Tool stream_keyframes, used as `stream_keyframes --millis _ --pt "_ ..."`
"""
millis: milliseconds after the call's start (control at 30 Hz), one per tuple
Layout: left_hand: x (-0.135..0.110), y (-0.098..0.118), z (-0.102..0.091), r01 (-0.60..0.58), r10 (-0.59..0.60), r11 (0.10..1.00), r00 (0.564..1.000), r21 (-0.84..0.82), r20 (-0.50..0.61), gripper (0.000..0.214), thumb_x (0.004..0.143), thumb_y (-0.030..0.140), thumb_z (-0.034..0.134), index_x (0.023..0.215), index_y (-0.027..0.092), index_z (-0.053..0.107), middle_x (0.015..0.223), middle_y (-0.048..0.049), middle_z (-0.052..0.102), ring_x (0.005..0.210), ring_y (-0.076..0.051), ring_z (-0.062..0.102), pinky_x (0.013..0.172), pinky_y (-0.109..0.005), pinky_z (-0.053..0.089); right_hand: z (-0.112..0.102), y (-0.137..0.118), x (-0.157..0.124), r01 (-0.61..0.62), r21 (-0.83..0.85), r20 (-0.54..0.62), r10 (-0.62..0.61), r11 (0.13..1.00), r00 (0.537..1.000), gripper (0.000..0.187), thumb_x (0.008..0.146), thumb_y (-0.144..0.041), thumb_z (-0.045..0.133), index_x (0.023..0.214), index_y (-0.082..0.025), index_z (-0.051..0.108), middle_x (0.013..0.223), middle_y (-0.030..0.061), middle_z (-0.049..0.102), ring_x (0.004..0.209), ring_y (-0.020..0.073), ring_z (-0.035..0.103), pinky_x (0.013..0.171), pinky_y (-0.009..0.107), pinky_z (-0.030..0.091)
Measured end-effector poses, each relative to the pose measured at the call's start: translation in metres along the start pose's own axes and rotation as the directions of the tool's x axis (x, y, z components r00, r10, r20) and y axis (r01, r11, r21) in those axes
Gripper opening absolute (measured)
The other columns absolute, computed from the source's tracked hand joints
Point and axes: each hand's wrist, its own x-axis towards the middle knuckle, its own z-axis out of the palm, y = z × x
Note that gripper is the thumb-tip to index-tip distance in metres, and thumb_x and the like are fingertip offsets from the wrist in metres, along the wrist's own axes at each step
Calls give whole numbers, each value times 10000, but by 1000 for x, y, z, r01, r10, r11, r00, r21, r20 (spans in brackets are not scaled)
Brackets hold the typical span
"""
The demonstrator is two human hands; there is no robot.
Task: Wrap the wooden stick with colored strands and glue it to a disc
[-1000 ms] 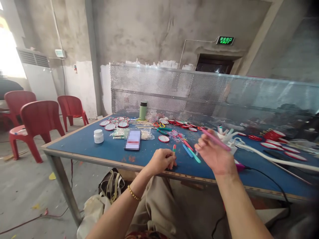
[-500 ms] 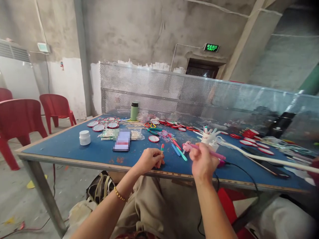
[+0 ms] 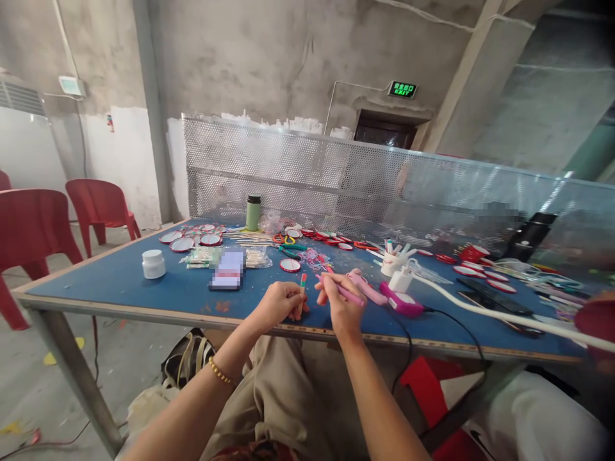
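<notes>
One green bottle [image 3: 252,212] stands on one blue table [image 3: 120,282]. Left of the bottle is one white jar [image 3: 153,264], and right of it is one white cup [image 3: 390,264]. In front of the bottle, the left hand [image 3: 278,306] holds one striped stick [image 3: 302,282] and the right hand [image 3: 343,312] holds one pink stick [image 3: 355,298].

Green lit exit sign [image 3: 402,89] above the dark doorway [image 3: 384,131] reads "EXIT" under a row of Chinese characters (too small to make out). Nothing else legible.

hands at blue table [image 3: 120,282] edge — left hand [image 3: 278,306] grips striped stick [image 3: 302,288], right hand [image 3: 343,306] pink stick [image 3: 346,294]
</notes>
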Motion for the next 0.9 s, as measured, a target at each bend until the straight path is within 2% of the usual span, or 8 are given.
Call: stream_keyframes --millis 133,267,433,767,900 --pt "-1 4 1 -2 3 999 1000 42 -27 263 862 316 512 700 149 635 588 -19 663 498 -108 579 525 -193 436 4 2 -10 23 -77 71 -18 997 997 177 905 -352 615 885 -185 667 718 13 705 468 110 608 474 245 512" --pt "-2 7 1 -14 19 997 998 81 -61 245 838 276 516 631 164 581 512 10 605 484 -106 560 522 -188 424 6 5 -18 164 -222 172 -127 961 977 136 913 -310 598 869 -199 662 750 26 706 534 134 647 530 267 532" --pt "-2 8 2 -3 6 998 999 61 -52 223 831 285 516 649 170 574 518 15 605 486 -112 567 515 -191 423 7 8 -20 189 -283 142 -154 940 978 153 922 -293 579 805 -208 631 672 -3 661 502 131 622 512 262 504" --pt "-1 11 1 -9 11 999 999 50 -42 231 823 257 490 625 169 568 516 10 600 482 -111 571 504 -191 443 5 9 -20 247 -367 171 -195 897 966 184 929 -305 561 802 -198 641 666 5 661 559 143 625 563 268 498" --pt "0 11 1 3 -3 999 1000 37 -19 242 830 297 510 658 160 611 527 7 605 494 -114 581 505 -191 455 4 9 -21 256 -385 187 -197 887 963 178 930 -298 562 804 -198 638 647 1 654 565 148 625 581 276 495"
